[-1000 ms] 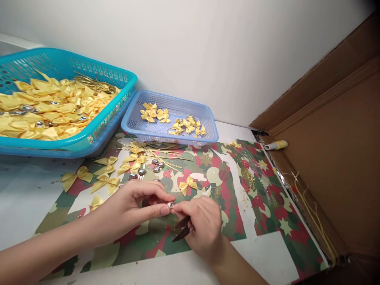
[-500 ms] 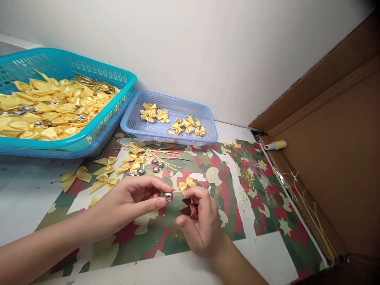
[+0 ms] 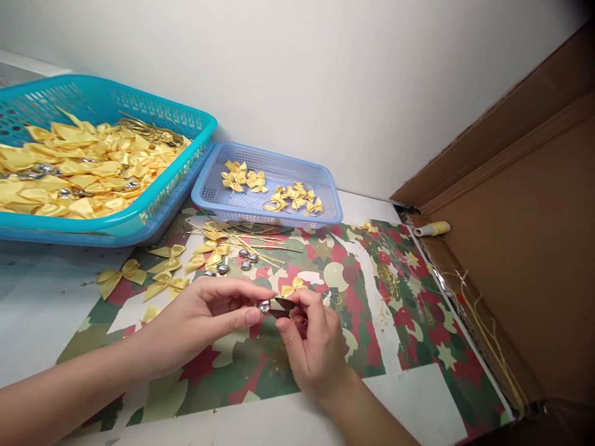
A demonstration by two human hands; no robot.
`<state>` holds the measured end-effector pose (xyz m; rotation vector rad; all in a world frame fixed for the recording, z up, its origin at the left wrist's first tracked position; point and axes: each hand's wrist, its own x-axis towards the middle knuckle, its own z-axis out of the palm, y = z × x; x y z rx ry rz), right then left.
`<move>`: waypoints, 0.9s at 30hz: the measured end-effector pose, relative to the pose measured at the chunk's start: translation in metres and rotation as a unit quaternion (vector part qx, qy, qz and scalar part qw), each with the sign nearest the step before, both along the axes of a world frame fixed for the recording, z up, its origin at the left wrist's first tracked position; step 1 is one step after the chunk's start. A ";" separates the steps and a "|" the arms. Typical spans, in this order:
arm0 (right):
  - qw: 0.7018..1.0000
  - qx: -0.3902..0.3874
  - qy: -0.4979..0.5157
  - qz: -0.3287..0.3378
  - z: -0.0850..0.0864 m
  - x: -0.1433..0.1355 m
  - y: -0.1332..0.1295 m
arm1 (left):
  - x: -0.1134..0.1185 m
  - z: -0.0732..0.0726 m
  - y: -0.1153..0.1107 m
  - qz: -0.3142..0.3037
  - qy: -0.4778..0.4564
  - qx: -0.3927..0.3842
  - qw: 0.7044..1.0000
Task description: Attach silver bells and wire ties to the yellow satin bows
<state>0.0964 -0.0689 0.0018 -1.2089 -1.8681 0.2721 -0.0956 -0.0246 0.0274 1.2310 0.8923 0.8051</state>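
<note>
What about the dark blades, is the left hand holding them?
No, the dark blades stick out of the right hand, while the left hand pinches a shiny silver piece.

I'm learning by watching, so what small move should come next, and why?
Probably close the scissors gently: the right hand holds them open beside the silver bead the left hand pinches, though anything to cut there is too small to see.
</note>
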 end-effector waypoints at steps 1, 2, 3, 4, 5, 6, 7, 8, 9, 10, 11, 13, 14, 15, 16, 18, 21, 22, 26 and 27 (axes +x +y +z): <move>1.000 -0.002 0.001 0.002 -0.001 0.000 0.000 | 0.000 0.000 0.000 0.001 -0.001 -0.003 1.000; 1.000 -0.004 0.004 0.003 -0.001 0.000 -0.001 | 0.000 -0.001 -0.001 0.001 -0.002 -0.007 1.000; 1.000 -0.007 0.007 0.005 -0.002 0.000 -0.001 | 0.000 -0.001 -0.001 -0.001 -0.004 -0.010 1.000; 1.000 -0.008 0.011 0.008 -0.002 0.000 -0.001 | 0.000 -0.002 -0.001 -0.003 -0.007 -0.012 1.000; 1.000 -0.009 0.014 0.010 -0.003 -0.001 -0.002 | 0.000 -0.002 -0.002 -0.007 -0.009 -0.014 1.000; 1.000 -0.010 0.018 0.012 -0.003 -0.001 -0.002 | 0.001 -0.002 -0.002 -0.011 -0.013 -0.016 1.000; 1.000 -0.010 0.021 0.013 -0.002 -0.001 -0.002 | 0.001 -0.003 -0.002 -0.015 -0.016 -0.015 1.000; 1.000 -0.009 0.023 0.015 -0.002 -0.002 -0.002 | 0.001 -0.003 -0.003 -0.019 -0.017 -0.012 1.000; 1.000 -0.007 0.024 0.016 -0.002 -0.002 -0.002 | 0.002 -0.003 -0.003 -0.022 -0.016 -0.010 1.000; 1.000 -0.005 0.024 0.016 -0.002 -0.002 -0.002 | 0.002 -0.003 -0.004 -0.023 -0.015 -0.007 1.000; 1.000 -0.003 0.025 0.015 -0.002 -0.002 -0.002 | 0.002 -0.003 -0.004 -0.024 -0.013 -0.004 1.000; 1.000 0.000 0.026 0.014 -0.002 -0.002 -0.002 | 0.002 -0.003 -0.004 -0.025 -0.011 0.003 1.000; 1.000 -0.001 0.027 0.014 -0.002 -0.002 -0.002 | 0.002 -0.003 -0.004 -0.025 -0.011 0.007 1.000; 0.999 -0.003 0.028 0.014 -0.002 -0.002 -0.002 | 0.002 -0.002 -0.004 -0.025 -0.010 0.011 1.000; 0.999 -0.005 0.031 0.016 -0.003 -0.002 -0.002 | 0.002 -0.002 -0.004 -0.026 -0.007 0.016 1.000; 0.999 -0.012 0.039 0.021 -0.003 -0.002 -0.003 | 0.001 -0.001 -0.003 -0.028 0.003 0.028 0.999; 0.997 -0.038 0.052 0.029 -0.002 -0.002 -0.003 | 0.000 -0.002 -0.003 -0.027 0.031 0.053 0.998; 0.997 -0.049 0.054 0.029 -0.001 -0.002 -0.003 | -0.001 -0.003 -0.004 -0.021 0.039 0.060 0.997; 0.997 -0.073 0.038 0.013 0.004 -0.001 -0.002 | -0.001 -0.007 -0.006 0.021 0.048 0.066 0.996; 0.997 -0.073 0.030 0.007 0.005 0.000 -0.001 | -0.001 -0.007 -0.007 0.028 0.043 0.063 0.997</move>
